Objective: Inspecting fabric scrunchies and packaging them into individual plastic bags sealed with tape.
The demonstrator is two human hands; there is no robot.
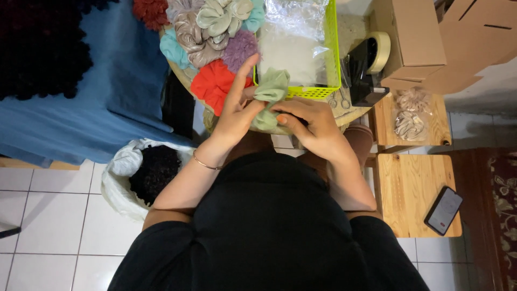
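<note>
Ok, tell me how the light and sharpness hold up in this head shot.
Head view: both hands, left hand and right hand, on the pale green scrunchie, are fairly sharp and evenly lit; the clear plastic bag in the lime basket glares; the upper left corner falls very dark.

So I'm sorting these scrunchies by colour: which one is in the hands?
The pale green scrunchie, pinched between left hand and right hand. The others lie in a pile behind it.

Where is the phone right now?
In the head view, the phone lies face up near the right edge of a low wooden stool, to the right of the person, well away from the right hand.
</note>
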